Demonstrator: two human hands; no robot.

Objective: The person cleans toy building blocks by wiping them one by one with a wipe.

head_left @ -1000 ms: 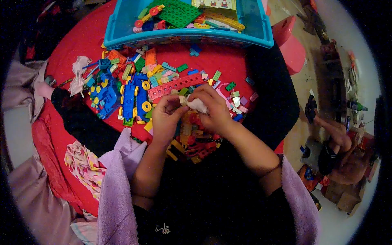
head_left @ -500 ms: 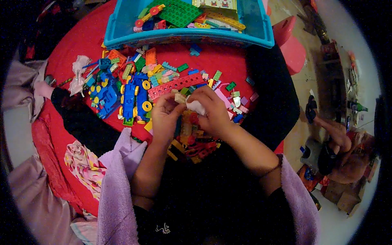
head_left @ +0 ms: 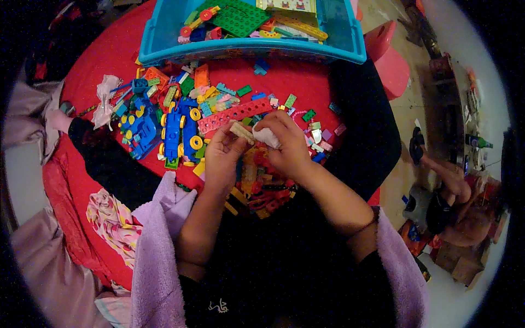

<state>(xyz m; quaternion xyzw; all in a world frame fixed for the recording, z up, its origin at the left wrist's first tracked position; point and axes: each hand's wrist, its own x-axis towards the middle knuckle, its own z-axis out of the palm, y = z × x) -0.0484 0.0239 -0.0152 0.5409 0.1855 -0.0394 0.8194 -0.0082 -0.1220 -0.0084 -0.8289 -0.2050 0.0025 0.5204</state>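
Between the fingers of my left hand (head_left: 223,158) is a small cream-coloured block (head_left: 241,131). My right hand (head_left: 290,146) pinches a crumpled white tissue or cloth (head_left: 266,136), which touches the block's right end. Below both hands lies a pile of red, orange and yellow bricks (head_left: 268,198), partly covered by them. Just beyond my fingers is a long red perforated strip (head_left: 232,116). Blue toy vehicle bases with yellow wheels (head_left: 174,131) rest left of my left hand.
A blue bin (head_left: 251,53) holding a green plate (head_left: 240,19) stands at the far side of the red cloth (head_left: 117,57). Loose bricks spread across the cloth. A pink chair (head_left: 389,63) is at the right, and another person (head_left: 451,188) is farther right.
The cream block has turned in my left fingers and more of it shows. The white tissue has shifted slightly against it. Both forearms stay nearly in place.
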